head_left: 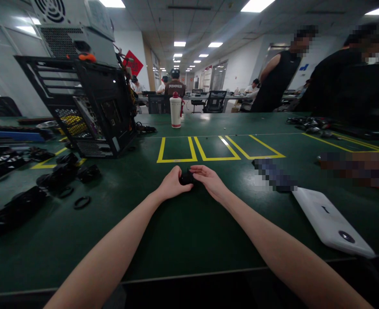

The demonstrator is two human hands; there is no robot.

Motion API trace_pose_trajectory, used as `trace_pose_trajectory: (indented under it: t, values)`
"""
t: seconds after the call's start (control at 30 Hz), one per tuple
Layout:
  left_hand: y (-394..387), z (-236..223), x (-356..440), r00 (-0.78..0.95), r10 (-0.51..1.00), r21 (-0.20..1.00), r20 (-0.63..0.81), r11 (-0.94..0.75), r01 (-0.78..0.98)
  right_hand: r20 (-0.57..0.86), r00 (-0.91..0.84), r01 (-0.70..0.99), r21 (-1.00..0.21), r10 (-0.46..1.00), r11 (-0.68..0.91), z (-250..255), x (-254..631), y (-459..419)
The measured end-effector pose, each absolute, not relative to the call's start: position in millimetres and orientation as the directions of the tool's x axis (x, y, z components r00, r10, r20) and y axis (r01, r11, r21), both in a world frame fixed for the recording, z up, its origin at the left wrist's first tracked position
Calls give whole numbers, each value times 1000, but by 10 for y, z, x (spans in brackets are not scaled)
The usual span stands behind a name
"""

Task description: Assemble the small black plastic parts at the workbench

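Both hands meet over the middle of the green table (183, 240), just in front of the yellow tape outlines. My left hand (171, 183) is closed around a small black object (186, 177), its thumb along the near side. From the right, my right hand (209, 179) has its fingers together, with the tips against the same object. The object is dark and partly covered by the fingers, so I cannot tell its exact kind.
Bundled black cables (59, 171) and a black ring (81, 202) lie at left, before an open computer case (96, 107). A white cup (175, 112) stands behind the yellow tape outlines (176, 160). At right lies a white handheld device (331, 219). People stand beyond the table.
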State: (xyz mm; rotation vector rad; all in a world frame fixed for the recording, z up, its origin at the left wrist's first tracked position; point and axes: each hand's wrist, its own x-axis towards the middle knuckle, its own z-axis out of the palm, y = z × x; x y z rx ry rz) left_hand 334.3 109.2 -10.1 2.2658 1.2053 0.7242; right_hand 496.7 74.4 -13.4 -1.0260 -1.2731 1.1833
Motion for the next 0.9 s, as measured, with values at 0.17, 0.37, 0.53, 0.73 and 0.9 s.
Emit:
trace_pose_trajectory:
  t: [0.17,0.37,0.53,0.73,0.9]
  values:
    - [1074,-80,3348,459,856,615,236,-498,612,124,2,-37,-992,992,124,-177,4957,771]
    - [1081,-94,3349,473,849,612,237,-508,606,53,-74,70,-996,996,58,-156,4950,778]
    - [1092,-100,3342,471,847,601,245,-514,612,75,-69,48,-996,995,79,-134,4958,750]
    - [1078,-86,3338,486,842,607,235,-518,603,113,-44,-3,-994,993,113,-189,4994,768]
    - [1068,-78,3350,476,848,619,233,-507,600,140,-40,-71,-988,989,137,-166,4963,744]
